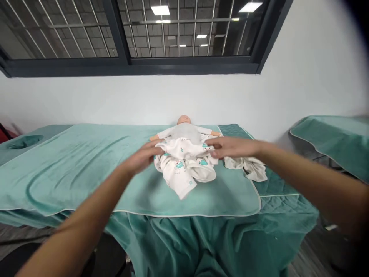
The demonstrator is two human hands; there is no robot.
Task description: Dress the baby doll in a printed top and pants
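A baby doll (186, 130) lies on its back on the green-covered bed, head toward the wall, arms spread, in a pale grey-white top. White printed baby clothing (181, 156) with teal patterns is bunched over its lower body, a sleeve or leg hanging toward me. My left hand (145, 154) is closed on the left edge of this clothing, fingertips at the cloth. On the opposite edge, my right hand (227, 147) pinches the fabric between thumb and fingers. The doll's legs are hidden under the cloth.
A crumpled off-white cloth (253, 168) lies right of the clothing. The bed's green cover (86, 165) spreads left, with a face hole (25, 141) at the far left. Behind stands a white wall with a barred window. Another green-covered bed (337, 138) is at the right.
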